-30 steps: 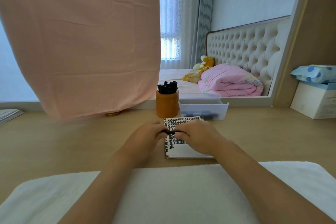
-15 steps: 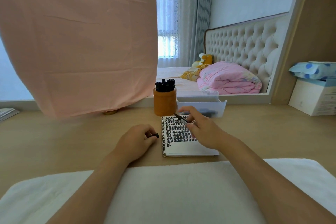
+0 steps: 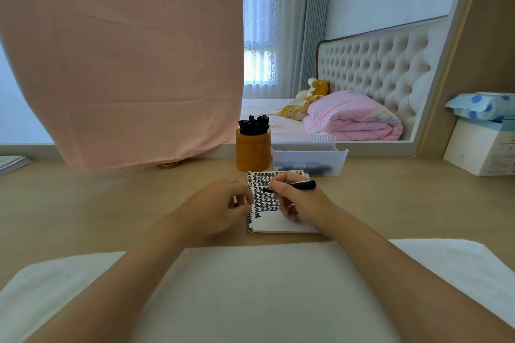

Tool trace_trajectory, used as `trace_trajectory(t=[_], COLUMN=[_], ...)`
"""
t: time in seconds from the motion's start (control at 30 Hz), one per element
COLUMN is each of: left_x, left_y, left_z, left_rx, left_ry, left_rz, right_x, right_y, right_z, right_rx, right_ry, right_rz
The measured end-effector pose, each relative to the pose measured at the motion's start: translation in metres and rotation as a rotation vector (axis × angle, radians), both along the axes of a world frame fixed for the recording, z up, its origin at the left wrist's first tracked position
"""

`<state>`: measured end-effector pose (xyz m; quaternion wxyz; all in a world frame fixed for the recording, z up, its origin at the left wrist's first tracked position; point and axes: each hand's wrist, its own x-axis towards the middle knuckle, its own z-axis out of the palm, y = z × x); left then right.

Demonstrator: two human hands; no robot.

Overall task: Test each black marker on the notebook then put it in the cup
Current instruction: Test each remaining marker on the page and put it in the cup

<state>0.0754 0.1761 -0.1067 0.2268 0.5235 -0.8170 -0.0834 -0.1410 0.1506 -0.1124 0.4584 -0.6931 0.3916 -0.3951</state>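
Wood surface (image 3: 111,203): notebook (image 3: 278,224) lies before the cup (image 3: 253,153). My right hand (image 3: 302,202) pinches the marker (image 3: 305,184), tip on the page, so this is the testing step. My left hand (image 3: 220,206) curls beside it; I cannot tell what it holds. Next, probably: lift off, drop into cup.

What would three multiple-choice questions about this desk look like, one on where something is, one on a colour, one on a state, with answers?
1. Where does the cup stand? A. behind the notebook, left of the clear bin; B. on a chair; C. inside a drawer.
2. What colour is the cup? A. blue; B. orange-brown; C. green.
3. How is the marker over the notebook? A. lying loose; B. gripped by the right hand, tip on the page; C. balanced on the cup's rim.
1 A: it stands past the notebook's far edge, beside the bin. 2 B: its wall is orange-brown. 3 B: the hand pinches it, tip on the inked page.
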Motion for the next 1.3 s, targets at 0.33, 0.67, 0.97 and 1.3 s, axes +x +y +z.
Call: trace_trajectory(t=[0.33,0.67,0.97,1.3], left_x=[0.012,0.011,0.01,0.009], left_y=[0.016,0.016,0.015,0.016], left_z=[-0.014,-0.019,-0.021,-0.021], left_rx=[0.178,0.143,0.149,0.141], left_ry=[-0.156,-0.157,-0.129,-0.118], left_rz=[-0.158,-0.152,-0.131,-0.126], right_x=[0.008,0.008,0.01,0.008], right_y=[0.0,0.0,-0.001,0.0], right_z=[-0.001,-0.009,-0.01,-0.01], right_rx=[-0.054,-0.11,-0.242,-0.258], right_ry=[0.161,0.253,0.354,0.358], right_rz=[-0.069,-0.079,-0.083,-0.059])
